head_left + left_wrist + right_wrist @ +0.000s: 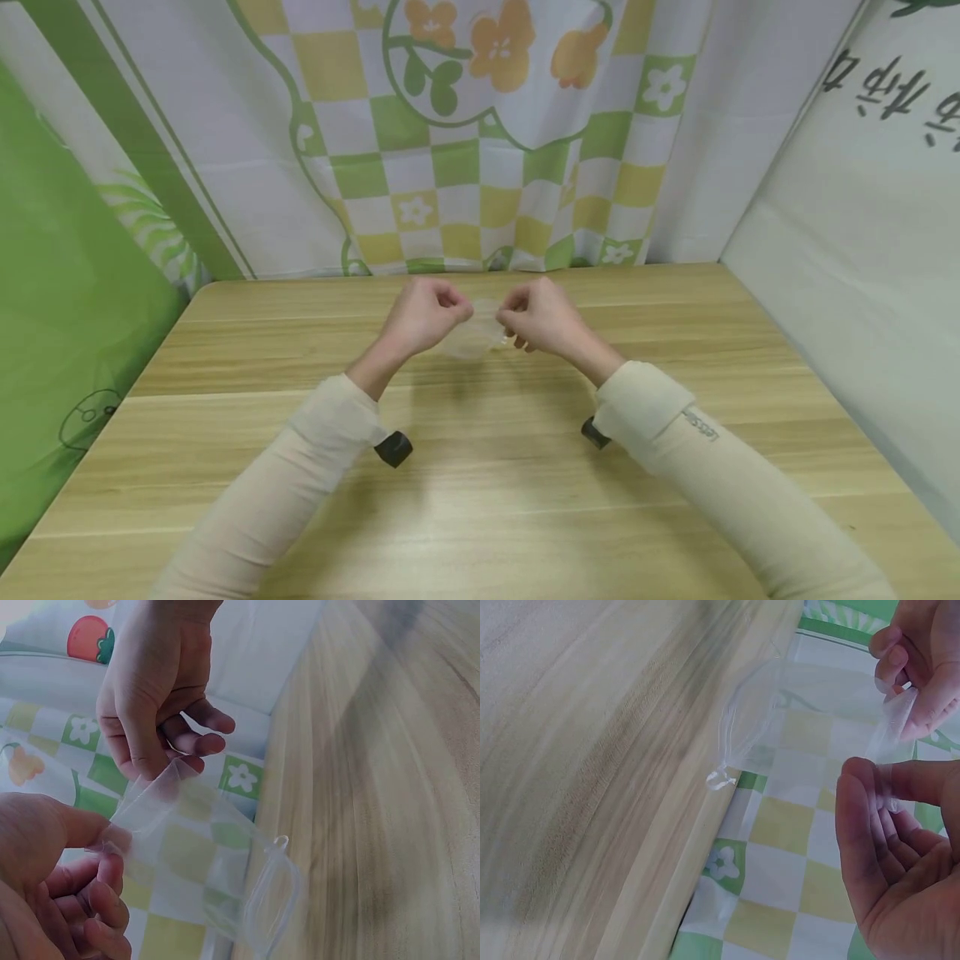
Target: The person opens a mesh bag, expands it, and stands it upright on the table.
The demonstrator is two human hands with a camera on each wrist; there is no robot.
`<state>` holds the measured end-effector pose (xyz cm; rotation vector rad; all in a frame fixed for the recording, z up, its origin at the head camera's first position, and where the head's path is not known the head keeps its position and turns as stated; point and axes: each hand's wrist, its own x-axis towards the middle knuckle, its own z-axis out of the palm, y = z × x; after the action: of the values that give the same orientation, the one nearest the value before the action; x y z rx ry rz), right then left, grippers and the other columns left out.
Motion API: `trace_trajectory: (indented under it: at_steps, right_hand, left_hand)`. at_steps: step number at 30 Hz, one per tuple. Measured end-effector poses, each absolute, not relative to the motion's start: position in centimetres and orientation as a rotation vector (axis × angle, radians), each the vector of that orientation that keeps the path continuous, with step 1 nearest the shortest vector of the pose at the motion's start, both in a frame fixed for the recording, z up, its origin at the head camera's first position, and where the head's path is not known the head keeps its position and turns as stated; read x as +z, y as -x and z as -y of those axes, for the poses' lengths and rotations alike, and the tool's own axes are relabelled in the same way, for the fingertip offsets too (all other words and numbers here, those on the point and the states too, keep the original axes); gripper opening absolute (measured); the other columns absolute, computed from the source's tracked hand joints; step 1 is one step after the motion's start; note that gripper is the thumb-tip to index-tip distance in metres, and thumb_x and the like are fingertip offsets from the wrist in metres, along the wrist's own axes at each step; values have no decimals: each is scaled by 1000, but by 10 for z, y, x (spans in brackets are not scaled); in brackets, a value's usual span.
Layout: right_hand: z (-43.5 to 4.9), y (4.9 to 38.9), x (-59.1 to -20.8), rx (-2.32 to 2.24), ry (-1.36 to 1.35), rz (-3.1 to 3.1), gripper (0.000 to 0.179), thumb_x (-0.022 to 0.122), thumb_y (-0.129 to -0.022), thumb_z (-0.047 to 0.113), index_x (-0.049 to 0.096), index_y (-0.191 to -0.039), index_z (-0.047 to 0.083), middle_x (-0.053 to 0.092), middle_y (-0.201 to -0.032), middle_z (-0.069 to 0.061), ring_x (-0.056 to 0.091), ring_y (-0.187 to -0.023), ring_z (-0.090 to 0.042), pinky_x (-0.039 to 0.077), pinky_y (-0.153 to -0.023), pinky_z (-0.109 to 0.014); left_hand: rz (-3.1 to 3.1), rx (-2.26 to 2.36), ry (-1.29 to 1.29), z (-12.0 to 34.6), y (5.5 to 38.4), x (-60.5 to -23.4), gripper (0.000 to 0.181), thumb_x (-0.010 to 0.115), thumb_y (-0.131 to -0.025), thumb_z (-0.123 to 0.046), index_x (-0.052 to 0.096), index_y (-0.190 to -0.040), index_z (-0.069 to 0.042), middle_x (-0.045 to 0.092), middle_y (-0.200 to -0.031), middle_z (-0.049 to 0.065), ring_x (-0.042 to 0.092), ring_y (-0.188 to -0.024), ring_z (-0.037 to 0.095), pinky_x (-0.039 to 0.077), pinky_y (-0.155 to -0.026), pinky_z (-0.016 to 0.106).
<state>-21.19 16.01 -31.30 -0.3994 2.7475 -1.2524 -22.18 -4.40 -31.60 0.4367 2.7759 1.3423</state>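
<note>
A clear, thin plastic bag (468,342) hangs between both hands above the far middle of the table. My left hand (423,317) pinches one upper corner between thumb and forefinger. The opposite upper corner is pinched by my right hand (546,317), its other fingers loosely bent. In the left wrist view the see-through film (191,832) slopes down to a rounded, thicker lower end with a small clear loop (280,841). From the right wrist, the same rounded end (742,720) shows, with a shiny clear tab (720,778) at its corner. Whether the mouth is parted cannot be told.
The wooden table (495,500) spreads beneath both forearms. A checked, flowered curtain (480,183) hangs along its far edge, a green cloth (67,308) at the left and a white sheet (847,217) at the right. Dark wrist cameras (393,448) sit under the cuffs.
</note>
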Motion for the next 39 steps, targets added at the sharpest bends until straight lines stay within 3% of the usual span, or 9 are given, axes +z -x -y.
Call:
trace_trajectory:
  at_steps: [12, 18, 23, 28, 32, 36, 39]
  right_hand:
    - [-158, 215, -307, -1236, 326, -2747, 17, 73, -92, 13, 63, -83, 3, 67, -70, -13, 66, -55, -21, 60, -60, -42]
    - [-156, 216, -306, -1174, 350, -2769, 20, 72, -91, 10, 56, -81, 4, 65, -65, -12, 62, -48, -20, 56, -51, -33]
    - [-153, 216, -308, -1173, 361, -2769, 20, 69, -90, 4, 53, -79, 4, 62, -62, -11, 60, -45, -20, 55, -47, -32]
    - [-156, 217, -311, -1251, 362, -2713, 21, 70, -91, 7, 52, -80, 4, 61, -59, -11, 57, -43, -19, 54, -46, -34]
    - [-162, 217, -312, -1351, 332, -2656, 23, 70, -92, 9, 51, -81, 4, 59, -58, -12, 54, -41, -17, 55, -46, -37]
    - [-165, 217, -314, -1381, 313, -2623, 24, 71, -92, 10, 50, -82, 4, 58, -57, -9, 54, -41, -16, 55, -47, -35]
    - [-164, 217, -314, -1377, 313, -2594, 25, 72, -93, 13, 51, -82, 4, 58, -57, -8, 55, -42, -16, 55, -48, -35]
  left_hand:
    - [-2787, 1236, -410, 41, 224, -313, 11, 72, -89, -15, 63, -87, -9, 63, -84, 7, 58, -71, 21, 49, -60, 34]
    - [-2762, 1197, -461, 38, 226, -313, 9, 66, -86, 0, 59, -89, -5, 54, -68, 3, 46, -55, 13, 40, -50, 26]
    - [-2699, 1237, -472, 38, 226, -314, 15, 66, -88, -4, 60, -101, -2, 51, -65, 2, 43, -52, 12, 37, -48, 27]
    - [-2643, 1283, -415, 48, 222, -317, 31, 71, -93, -31, 60, -112, -10, 57, -80, 7, 48, -61, 18, 41, -53, 32]
    - [-2659, 1283, -406, 54, 218, -320, 35, 67, -94, -43, 66, -112, -13, 63, -99, 8, 58, -80, 23, 49, -65, 37]
    - [-2699, 1298, -417, 52, 217, -322, 34, 66, -94, -40, 73, -113, -12, 69, -108, 4, 63, -95, 23, 54, -77, 40]
    - [-2720, 1346, -400, 50, 216, -323, 26, 66, -95, -30, 75, -109, -11, 72, -103, 3, 65, -94, 23, 54, -79, 41]
